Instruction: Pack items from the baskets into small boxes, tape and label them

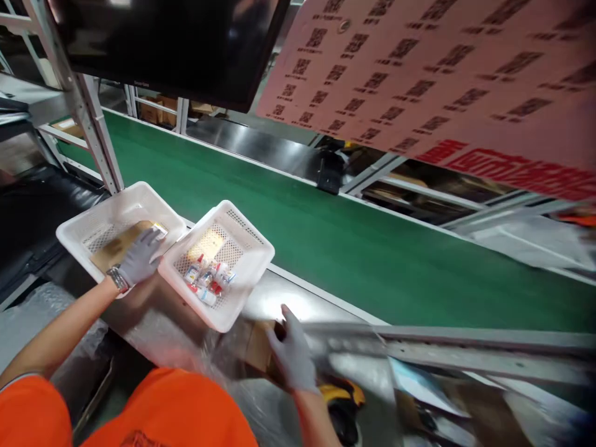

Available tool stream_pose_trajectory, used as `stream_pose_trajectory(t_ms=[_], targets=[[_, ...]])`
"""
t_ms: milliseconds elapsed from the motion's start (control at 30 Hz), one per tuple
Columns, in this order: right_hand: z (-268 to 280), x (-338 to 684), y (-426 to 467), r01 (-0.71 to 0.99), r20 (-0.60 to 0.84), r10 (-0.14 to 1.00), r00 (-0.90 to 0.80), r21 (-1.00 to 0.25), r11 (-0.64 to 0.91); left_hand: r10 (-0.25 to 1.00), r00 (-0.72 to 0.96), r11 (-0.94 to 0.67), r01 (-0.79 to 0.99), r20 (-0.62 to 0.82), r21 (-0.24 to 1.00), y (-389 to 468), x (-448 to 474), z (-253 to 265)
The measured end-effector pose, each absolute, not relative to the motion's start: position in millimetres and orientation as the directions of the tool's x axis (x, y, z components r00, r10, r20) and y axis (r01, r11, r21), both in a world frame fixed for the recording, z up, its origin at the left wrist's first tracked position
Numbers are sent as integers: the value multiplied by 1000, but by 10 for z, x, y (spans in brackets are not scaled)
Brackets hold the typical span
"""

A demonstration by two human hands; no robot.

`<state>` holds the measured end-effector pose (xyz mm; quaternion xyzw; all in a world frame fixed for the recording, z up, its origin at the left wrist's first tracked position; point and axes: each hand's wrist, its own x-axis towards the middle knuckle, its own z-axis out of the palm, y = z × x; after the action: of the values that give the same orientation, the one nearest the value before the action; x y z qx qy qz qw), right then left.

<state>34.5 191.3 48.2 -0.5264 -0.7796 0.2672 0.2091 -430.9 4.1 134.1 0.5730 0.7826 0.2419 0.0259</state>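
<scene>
Resting over the brown package (113,246) with the left hand (139,256), down inside the left basket (121,210); cannot tell whether clamped on it or merely pressing. Holding nothing visible in the right hand (293,354), thumb and fingers apart, just beside a cardboard box (259,345). Could lose the package by lifting on fingertip friction alone, given smooth glove fabric. Could nudge the right basket (251,254), just beside the left fingers, by sweeping sideways, and so jostle the small bottles (209,276) in it. Might knock the yellow-and-black device (343,417), near the right wrist, by drawing back carelessly
</scene>
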Motion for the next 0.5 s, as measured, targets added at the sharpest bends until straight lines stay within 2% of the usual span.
stream_pose_trajectory(t_ms=[67, 133, 233, 300, 400, 500], targets=[[498, -174, 1960, 624, 43, 831, -555, -639, 450, 987, -42, -16, 936, 158, 350, 115, -3879, 1229], [499, -686, 2017, 608, -88, 691, -718, -564, 560, 994, 95, -106, 932, 49, 346, 199, -3507, 1119], [516, -1277, 2093, 674, -351, 578, -737, -309, 671, 998, 34, -13, 947, -59, 320, 290, -3200, 976], [545, -1491, 2126, 666, -454, 542, -707, -173, 725, 997, -12, 34, 954, -76, 298, 274, -3149, 907], [597, -1581, 2148, 587, -476, 476, -740, -111, 802, 998, -12, 29, 951, -57, 307, 118, -3178, 858], [638, -1545, 2146, 560, -466, 462, -755, -90, 824, 997, 3, 22, 950, -80, 313, -136, -3229, 871]])
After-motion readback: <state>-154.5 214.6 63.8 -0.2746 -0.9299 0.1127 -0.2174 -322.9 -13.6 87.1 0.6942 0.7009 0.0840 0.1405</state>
